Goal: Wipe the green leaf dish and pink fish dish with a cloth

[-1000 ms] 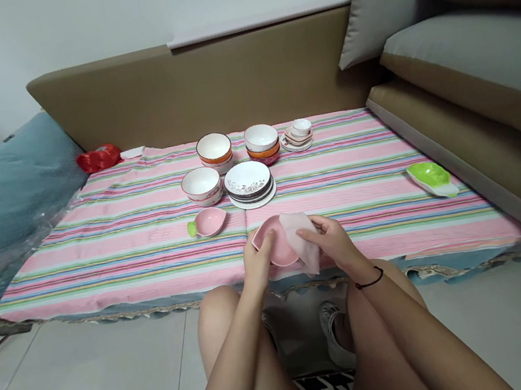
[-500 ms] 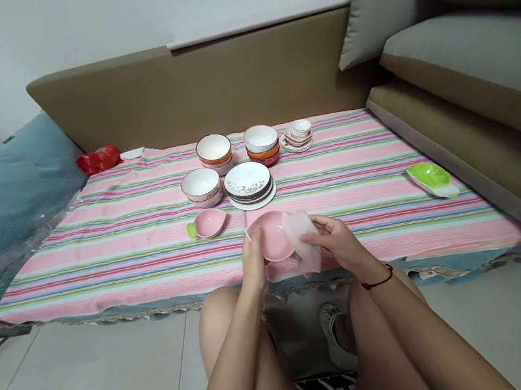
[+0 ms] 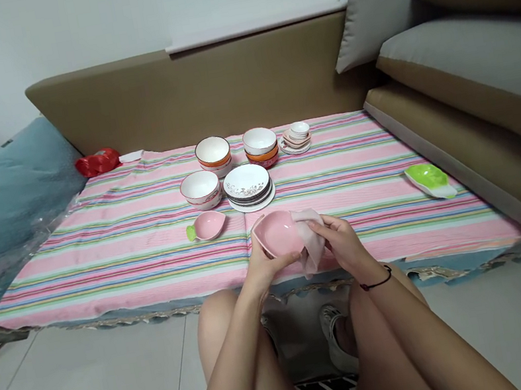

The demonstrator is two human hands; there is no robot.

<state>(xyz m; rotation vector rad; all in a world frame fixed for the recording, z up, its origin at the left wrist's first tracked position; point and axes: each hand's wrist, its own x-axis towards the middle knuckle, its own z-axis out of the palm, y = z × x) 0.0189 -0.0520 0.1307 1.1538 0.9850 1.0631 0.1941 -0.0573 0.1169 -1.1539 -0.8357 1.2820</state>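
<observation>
A pink bowl with a pointed tip (image 3: 277, 233) is held above the front of the striped cloth. My left hand (image 3: 263, 263) grips its left and lower edge, with the thumb lying along the near rim. My right hand (image 3: 339, 238) pinches a thin whitish cloth (image 3: 311, 240), which is draped over the bowl's right end and hangs below it. To the left lies a smaller pink dish with a green handle (image 3: 210, 225). Just beyond is a stack of flower-patterned white plates (image 3: 246, 182).
White bowls (image 3: 200, 185) and stacked orange-and-white bowls (image 3: 212, 151) (image 3: 260, 141) stand farther back. Small dishes (image 3: 298, 131) sit beside them. A green leaf-shaped dish (image 3: 429, 177) lies at right, near stacked cushions (image 3: 464, 65). A red bundle (image 3: 98, 162) is at back left.
The pink bowl has shifted slightly right and tilted. My left thumb has moved from inside the bowl to its near rim. My right hand still holds the cloth at the right end.
</observation>
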